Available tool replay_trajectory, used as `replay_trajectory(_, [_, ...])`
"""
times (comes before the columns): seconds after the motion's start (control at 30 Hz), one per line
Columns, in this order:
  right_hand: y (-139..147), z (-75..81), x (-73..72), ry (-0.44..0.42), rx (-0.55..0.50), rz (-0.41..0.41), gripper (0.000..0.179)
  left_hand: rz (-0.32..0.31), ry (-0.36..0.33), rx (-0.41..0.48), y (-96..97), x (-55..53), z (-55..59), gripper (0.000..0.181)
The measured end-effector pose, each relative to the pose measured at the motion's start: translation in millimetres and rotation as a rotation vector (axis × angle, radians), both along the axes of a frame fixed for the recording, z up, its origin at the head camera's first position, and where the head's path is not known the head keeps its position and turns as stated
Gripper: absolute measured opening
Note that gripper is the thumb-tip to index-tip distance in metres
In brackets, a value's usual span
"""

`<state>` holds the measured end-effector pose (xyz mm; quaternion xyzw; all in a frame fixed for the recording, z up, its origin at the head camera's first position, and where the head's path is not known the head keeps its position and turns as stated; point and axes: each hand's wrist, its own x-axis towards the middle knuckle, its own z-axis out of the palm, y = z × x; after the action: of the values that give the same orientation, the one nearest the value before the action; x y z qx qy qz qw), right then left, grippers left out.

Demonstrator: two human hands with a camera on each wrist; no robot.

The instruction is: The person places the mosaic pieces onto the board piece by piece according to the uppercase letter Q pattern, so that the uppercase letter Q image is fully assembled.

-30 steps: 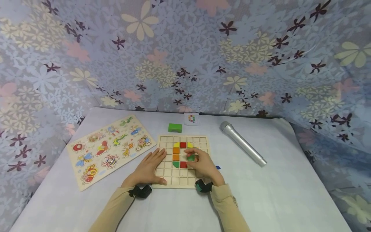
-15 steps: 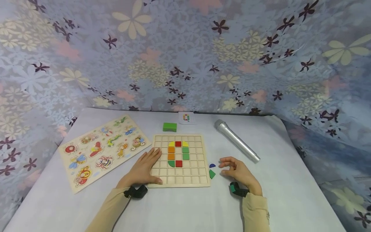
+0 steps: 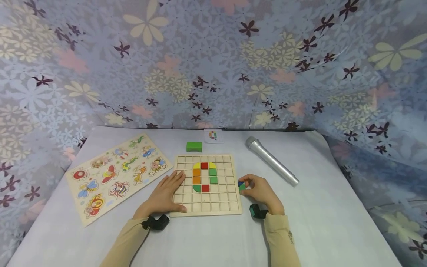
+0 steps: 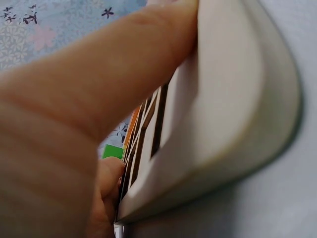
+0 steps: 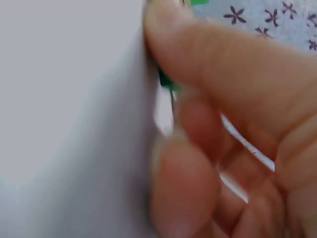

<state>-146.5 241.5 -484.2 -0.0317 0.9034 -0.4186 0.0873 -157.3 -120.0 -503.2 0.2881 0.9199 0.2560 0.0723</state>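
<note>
My left hand (image 3: 165,194) lies on the left edge of the wooden grid board (image 3: 230,207), fingers spread and thumb near the front edge. In the left wrist view its thumb (image 4: 109,69) presses on the board's rim. On the grid, red, yellow, orange and green blocks form a ring, with a red block (image 3: 205,188) at its front. Just off the board's right edge, my right hand (image 3: 261,191) pinches a small green block (image 3: 241,187) between thumb and fingers. A blue block (image 3: 240,183) shows against it at the fingertips. The right wrist view mostly hides both blocks.
A wooden insect puzzle board (image 3: 78,207) lies at the left. Behind the grid stand a green arched block (image 3: 194,146) and a small pattern card (image 3: 218,139). A silver microphone (image 3: 273,161) lies back right.
My right hand went from the ring out to the table at the right, then back left onto the loose green and blue blocks, which have shifted away from me. My left hand stays on the board.
</note>
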Motion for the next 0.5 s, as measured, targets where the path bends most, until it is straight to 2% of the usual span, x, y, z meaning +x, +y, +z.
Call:
replay_trajectory(0.1, [-3.0, -3.2, -11.0, 0.052, 0.056, -0.061, 0.035, -0.007, -0.003, -0.002, 0.3, 1.5, -1.7, 0.116])
replay_trajectory(0.23, [-3.7, -9.3, -15.3, 0.095, 0.114, -0.128, 0.028, -0.023, -0.024, -0.016, 2.1, 4.0, -2.9, 0.117])
replay_trajectory(0.33, [-5.4, -11.6, -17.2, 0.107, 0.088, -0.146, 0.025, -0.005, -0.023, -0.022, 1.2, 3.9, -2.1, 0.117])
replay_trajectory(0.5, [-4.4, -10.0, -20.8, 0.105, 0.041, -0.161, 0.038, 0.003, 0.010, -0.019, -1.6, 0.0, -0.5, 0.116])
